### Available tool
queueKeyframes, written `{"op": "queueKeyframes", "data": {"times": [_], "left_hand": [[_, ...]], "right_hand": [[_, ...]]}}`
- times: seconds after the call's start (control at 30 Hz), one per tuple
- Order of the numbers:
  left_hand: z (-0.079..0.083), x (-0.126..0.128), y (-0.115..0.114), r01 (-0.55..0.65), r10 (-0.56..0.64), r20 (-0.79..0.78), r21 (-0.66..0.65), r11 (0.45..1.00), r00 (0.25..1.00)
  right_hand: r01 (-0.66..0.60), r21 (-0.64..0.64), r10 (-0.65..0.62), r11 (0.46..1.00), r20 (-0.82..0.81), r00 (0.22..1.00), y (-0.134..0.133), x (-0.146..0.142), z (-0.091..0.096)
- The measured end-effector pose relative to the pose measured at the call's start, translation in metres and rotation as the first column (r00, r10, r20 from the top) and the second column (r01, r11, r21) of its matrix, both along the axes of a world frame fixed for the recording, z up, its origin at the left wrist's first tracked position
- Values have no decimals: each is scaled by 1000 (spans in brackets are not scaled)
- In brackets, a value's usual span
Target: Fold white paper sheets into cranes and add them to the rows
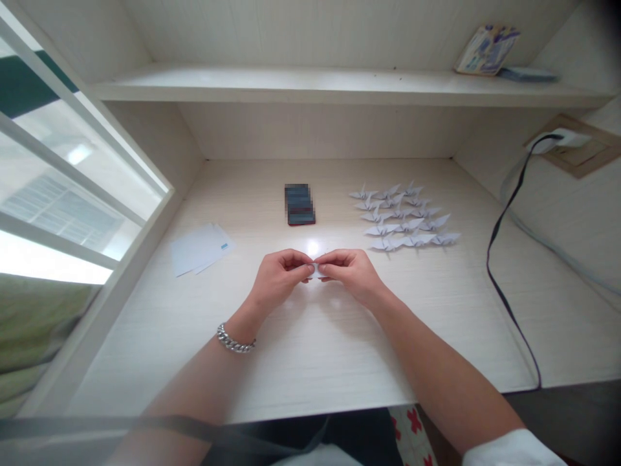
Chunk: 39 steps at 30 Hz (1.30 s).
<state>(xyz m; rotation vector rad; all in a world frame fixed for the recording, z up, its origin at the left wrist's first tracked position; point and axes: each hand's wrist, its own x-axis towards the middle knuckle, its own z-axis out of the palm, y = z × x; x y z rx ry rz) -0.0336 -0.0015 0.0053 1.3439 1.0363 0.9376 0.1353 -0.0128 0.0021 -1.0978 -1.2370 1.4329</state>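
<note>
My left hand (280, 277) and my right hand (352, 272) meet over the middle of the white desk (310, 349). Both pinch a small folded piece of white paper (317, 270) between fingertips. Most of the paper is hidden by the fingers. A silver chain bracelet (235, 341) is on my left wrist. Several folded white paper cranes (405, 217) lie in rows to the right, beyond my right hand. A small stack of white paper sheets (200, 249) lies to the left of my left hand.
A dark phone (299, 204) lies flat behind the hands. A black cable (507, 259) runs from a wall plug (557, 139) over the desk's front edge. A shelf (339, 84) above holds a card and a flat object. A window is at the left.
</note>
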Motion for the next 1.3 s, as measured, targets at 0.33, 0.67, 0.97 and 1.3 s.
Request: {"op": "queueKeyframes", "data": {"times": [0.33,0.67,0.97,1.3], "left_hand": [[-3,-1,0,21,-20,60,-10,1000,998],[1,-2,-2,28,-26,-31,62,998,999],[3,-3,-2,50,-47,-66,41,998,997],[1,-7,1,71,-69,-121,15,997,990]], "right_hand": [[12,38,-14,999,34,999,-1,-1,-1],[-46,-82,40,996,-76,996,0,1,0],[-25,-76,26,997,18,999,0,0,2],[-5,-29,8,1000,96,995,2,3,0]]}}
